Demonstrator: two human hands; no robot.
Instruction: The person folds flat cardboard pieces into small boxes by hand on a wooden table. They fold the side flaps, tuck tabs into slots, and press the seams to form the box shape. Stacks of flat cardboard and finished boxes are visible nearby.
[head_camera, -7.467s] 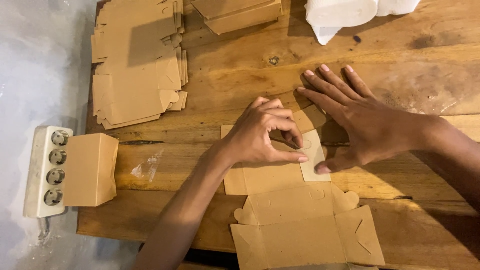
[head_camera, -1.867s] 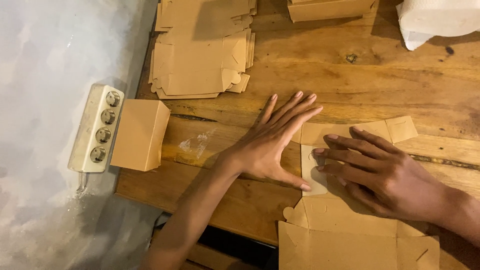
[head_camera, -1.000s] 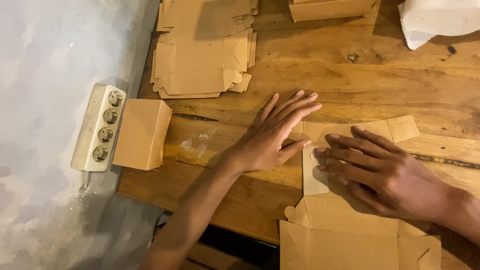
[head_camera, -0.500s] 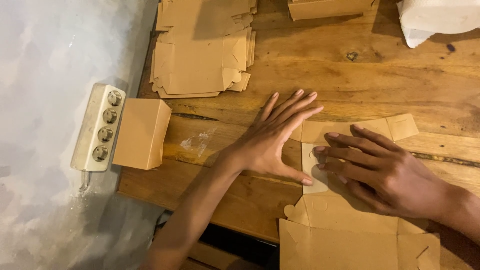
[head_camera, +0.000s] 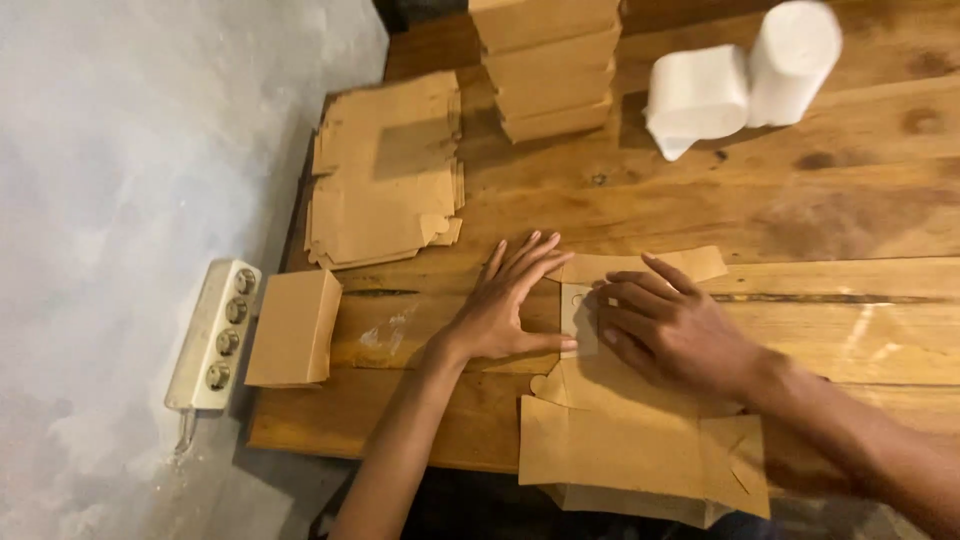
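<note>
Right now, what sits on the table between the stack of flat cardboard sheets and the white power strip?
In the head view, a folded brown cardboard box lies between the flat stack and the power strip.

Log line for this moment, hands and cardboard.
left hand: flat on cardboard blank | right hand: pressing its flap | finished box: table's left edge

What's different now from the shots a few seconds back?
The view has shifted: a stack of folded boxes and white rolls now show at the table's far edge. About seven seconds ago the left hand was curled on the cardboard blank; it now lies flat. The right hand still presses the fold. Nothing was picked up or let go.
</note>
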